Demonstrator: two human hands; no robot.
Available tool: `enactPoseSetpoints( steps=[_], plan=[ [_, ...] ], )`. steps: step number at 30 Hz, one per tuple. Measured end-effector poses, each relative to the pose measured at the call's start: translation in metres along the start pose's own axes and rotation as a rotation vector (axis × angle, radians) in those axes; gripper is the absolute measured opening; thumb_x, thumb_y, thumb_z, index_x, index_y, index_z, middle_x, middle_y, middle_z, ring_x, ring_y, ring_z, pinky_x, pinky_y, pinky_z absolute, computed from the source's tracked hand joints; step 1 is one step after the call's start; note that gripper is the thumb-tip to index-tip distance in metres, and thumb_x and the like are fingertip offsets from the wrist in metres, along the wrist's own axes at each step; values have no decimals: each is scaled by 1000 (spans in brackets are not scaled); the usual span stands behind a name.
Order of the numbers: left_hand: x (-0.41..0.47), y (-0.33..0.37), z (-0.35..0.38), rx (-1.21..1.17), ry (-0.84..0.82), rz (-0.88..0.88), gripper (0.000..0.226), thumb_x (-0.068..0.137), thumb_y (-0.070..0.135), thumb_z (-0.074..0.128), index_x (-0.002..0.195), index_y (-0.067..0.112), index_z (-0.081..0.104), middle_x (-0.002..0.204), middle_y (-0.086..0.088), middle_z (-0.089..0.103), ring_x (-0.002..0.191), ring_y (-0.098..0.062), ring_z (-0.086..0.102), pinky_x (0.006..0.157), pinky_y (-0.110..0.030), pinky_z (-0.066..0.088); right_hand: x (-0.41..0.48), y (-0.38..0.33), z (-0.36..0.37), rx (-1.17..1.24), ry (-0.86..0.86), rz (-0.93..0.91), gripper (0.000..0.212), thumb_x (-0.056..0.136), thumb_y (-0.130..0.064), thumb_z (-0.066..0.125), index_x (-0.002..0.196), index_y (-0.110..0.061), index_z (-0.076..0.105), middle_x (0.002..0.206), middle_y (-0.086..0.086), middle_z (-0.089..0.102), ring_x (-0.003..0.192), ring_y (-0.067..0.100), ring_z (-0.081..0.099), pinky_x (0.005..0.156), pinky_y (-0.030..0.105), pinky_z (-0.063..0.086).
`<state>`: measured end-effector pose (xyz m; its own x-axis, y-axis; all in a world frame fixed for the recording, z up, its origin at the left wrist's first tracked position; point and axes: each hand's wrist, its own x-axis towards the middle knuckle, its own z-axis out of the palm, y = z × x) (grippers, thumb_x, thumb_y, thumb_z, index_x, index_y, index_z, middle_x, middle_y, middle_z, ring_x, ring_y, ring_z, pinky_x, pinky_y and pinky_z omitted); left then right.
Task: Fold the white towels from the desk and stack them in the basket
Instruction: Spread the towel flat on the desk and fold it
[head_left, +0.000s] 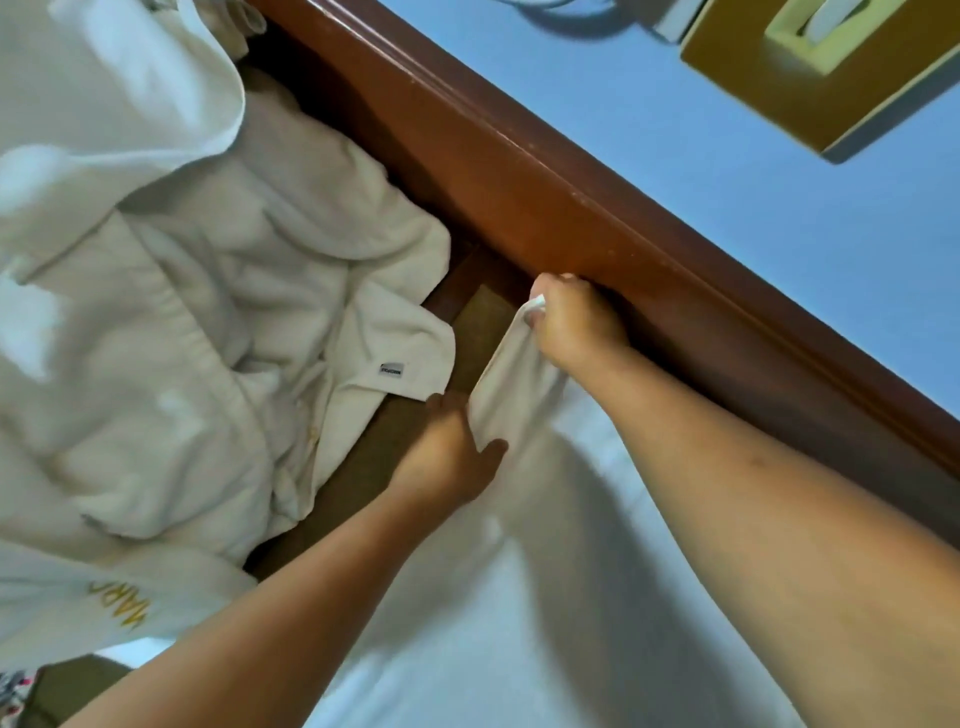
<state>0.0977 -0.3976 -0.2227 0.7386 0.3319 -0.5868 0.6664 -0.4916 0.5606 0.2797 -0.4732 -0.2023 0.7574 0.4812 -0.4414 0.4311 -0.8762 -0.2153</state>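
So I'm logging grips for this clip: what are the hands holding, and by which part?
Both hold one white towel by its upper edge: the right hand pinches one end near the wooden edge, the left hand grips the other end.

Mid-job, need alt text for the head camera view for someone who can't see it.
Both hands grip one white towel by an edge, the right hand high against the wooden desk edge, the left hand lower. A heap of rumpled white towels lies to the left; a tissue box sits on the blue desk top.
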Motion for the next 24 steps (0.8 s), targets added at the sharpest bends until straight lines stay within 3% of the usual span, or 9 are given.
enactPoseSetpoints(
  steps=[3, 5, 8, 12, 14, 16, 19, 24],
  plan=[
    [-15, -32, 14, 25, 35, -44, 83, 92, 42, 65, 153, 11, 18, 154, -12, 33, 138, -32, 41, 110, -44, 40, -9, -1, 14, 83, 231, 39, 21, 98, -13, 58, 119, -12, 58, 129, 14, 53, 106, 35, 60, 82, 32, 46],
    [-28, -55, 16, 42, 60, -84, 73, 93, 43, 61, 150, 15, 25, 150, -14, 41, 135, -34, 45, 110, -47, 40, -28, -6, 31, 141, 233, 12, 43, 95, -11, 62, 136, -14, 49, 143, 14, 40, 110, 34, 60, 86, 34, 49],
    [-50, -79, 8, 209, 74, -145, 59, 96, 50, 56, 142, 19, 37, 142, -9, 50, 130, -30, 49, 108, -41, 41, -64, -14, 53, 118, 174, -2, 64, 93, -14, 63, 149, -17, 33, 154, 12, 23, 124, 33, 53, 95, 41, 52],
    [-93, -120, -6, 463, 12, -171, 60, 92, 63, 52, 137, 24, 40, 141, -3, 51, 128, -26, 51, 105, -37, 43, -145, -43, 85, 55, 77, -34, 52, 93, -20, 61, 142, -20, 41, 147, 7, 30, 125, 31, 48, 97, 39, 49],
    [-113, -145, -9, 456, -36, -143, 73, 90, 59, 58, 145, 18, 33, 151, -8, 38, 138, -29, 40, 113, -35, 35, -186, -63, 103, 66, 31, -74, 44, 93, -21, 59, 135, -20, 48, 137, 5, 38, 120, 29, 49, 97, 39, 47],
    [-128, -164, -13, 441, -114, -107, 77, 90, 54, 61, 149, 15, 29, 153, -11, 34, 137, -29, 41, 110, -33, 38, -217, -80, 121, 83, -37, -87, 39, 93, -24, 57, 132, -19, 52, 133, 5, 42, 120, 29, 48, 98, 39, 46],
    [-150, -183, -32, 436, -168, -104, 49, 97, 41, 56, 138, 14, 47, 135, -10, 55, 119, -27, 57, 94, -30, 47, -265, -104, 145, 128, -182, -73, 40, 96, -28, 56, 135, -19, 51, 138, 4, 40, 127, 29, 44, 102, 39, 45],
    [-170, -203, -47, 395, 13, -90, 30, 100, 35, 51, 119, 14, 60, 117, -11, 66, 105, -31, 64, 86, -37, 53, -320, -112, 170, 157, -311, -45, 55, 98, -31, 56, 150, -26, 39, 161, -1, 17, 146, 25, 26, 114, 40, 36]
  ],
)
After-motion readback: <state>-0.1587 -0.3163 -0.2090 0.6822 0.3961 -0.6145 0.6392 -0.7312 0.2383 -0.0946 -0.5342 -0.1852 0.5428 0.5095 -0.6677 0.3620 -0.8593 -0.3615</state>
